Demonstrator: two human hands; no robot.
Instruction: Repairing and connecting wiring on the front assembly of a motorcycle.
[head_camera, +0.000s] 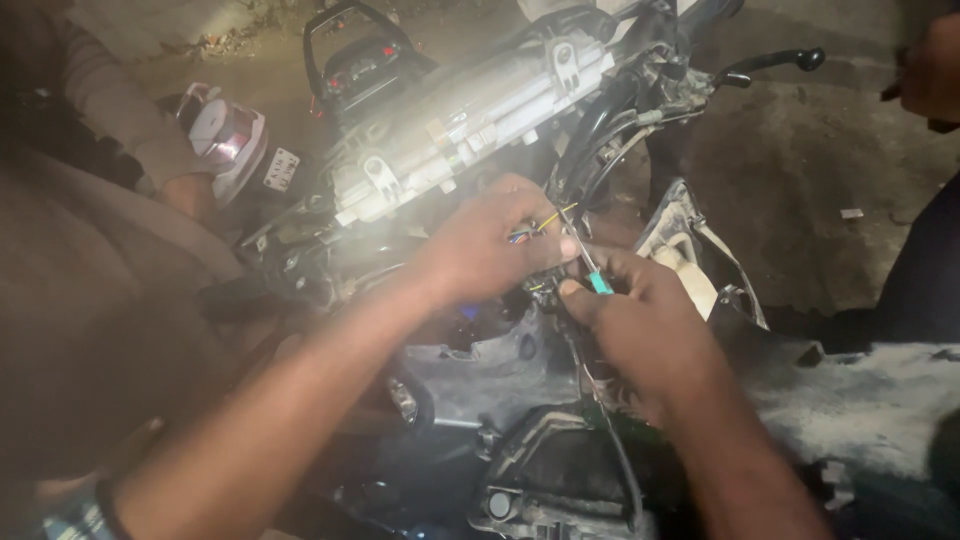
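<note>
- Two bare forearms are reaching in from the bottom edge and meeting near the middle of the view, over the stripped front of a scooter (470, 110).
- Coming up from 7 o'clock, the left hand (490, 250) is lying knuckles up, its fingers curling closed around a small bundle of coloured wires (530, 232).
- Rising from 5 o'clock, the right hand (640, 310) is sitting just beside the left, its thumb and fingertips pinching a thin screwdriver (588, 262).
- Between the two hands, the screwdriver is showing a bright teal handle and a slim pale metal shaft.
- Its long axis is running on a steep slant, with the tip pointing toward 11 o'clock into the wires and the handle end toward 5 o'clock.
- Yellow, blue and red strands are poking out at the right edge of the left fist, touching the tool's shaft.
- At 2 o'clock, a black brake lever (770, 65) is sticking out to the right.
- At 9 o'clock, another person's sleeve (110, 100) is resting near a tail lamp (225, 135).
</note>
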